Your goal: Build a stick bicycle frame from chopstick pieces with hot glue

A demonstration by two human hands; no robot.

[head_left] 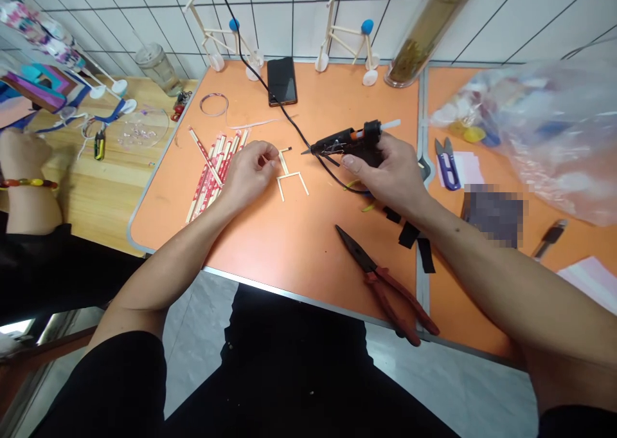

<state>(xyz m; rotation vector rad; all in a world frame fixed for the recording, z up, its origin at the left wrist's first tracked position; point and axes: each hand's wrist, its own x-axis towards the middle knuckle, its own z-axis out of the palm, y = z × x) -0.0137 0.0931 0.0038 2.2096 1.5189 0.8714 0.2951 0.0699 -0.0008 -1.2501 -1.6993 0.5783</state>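
Over the orange table, my left hand pinches the upper end of a small frame of thin wooden sticks. Two short legs of that frame point toward me. My right hand is wrapped round a black hot glue gun, whose nozzle points left, a little to the right of the frame. A white glue stick sticks out of the gun's back end. Red-and-white wrapped sticks lie in a pile beside my left hand. Red-handled pliers rest nearer to me, below my right hand.
Two stick models with blue balls stand by the tiled wall, a phone between them. A black cord crosses the table. Right: blue snips, plastic bag, pen. Left: another person's hand, glass cup.
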